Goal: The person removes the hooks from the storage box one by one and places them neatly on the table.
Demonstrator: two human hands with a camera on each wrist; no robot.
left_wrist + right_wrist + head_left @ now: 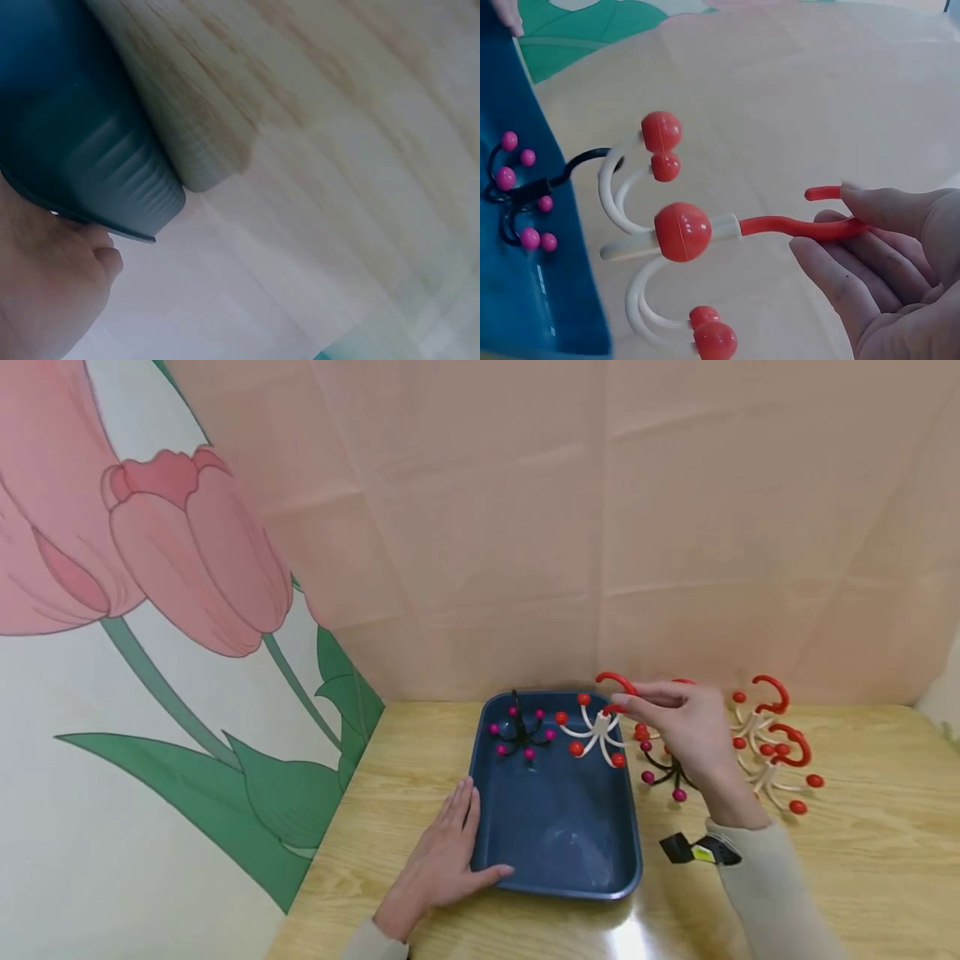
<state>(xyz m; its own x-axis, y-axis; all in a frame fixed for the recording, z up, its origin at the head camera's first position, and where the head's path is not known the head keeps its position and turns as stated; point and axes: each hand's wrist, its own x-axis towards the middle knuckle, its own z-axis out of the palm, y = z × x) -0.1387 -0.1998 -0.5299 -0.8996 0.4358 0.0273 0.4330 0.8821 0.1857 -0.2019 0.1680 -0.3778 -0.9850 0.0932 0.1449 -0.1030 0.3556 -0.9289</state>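
Note:
A white multi-armed hanger (602, 724) with red ball tips hangs over the right far part of the dark blue tray (555, 835). My right hand (688, 727) pinches its red hook; in the right wrist view thumb and fingers hold the hook (795, 225). Inside the tray, toward its far end, sits a black hanger (521, 735) with magenta balls. My left hand (442, 856) lies along the tray's left side, its fingers straight and its thumb over the near left corner. In the left wrist view it touches the rim of the tray (112, 169).
Right of the tray, white hangers with red hooks (771, 777) stand close together on the wooden table (877, 860). Another black hanger (671, 770) lies there, partly behind my right hand. A pinkish cloth (525, 543) backs the table, and a tulip-patterned panel (187, 693) rises at left.

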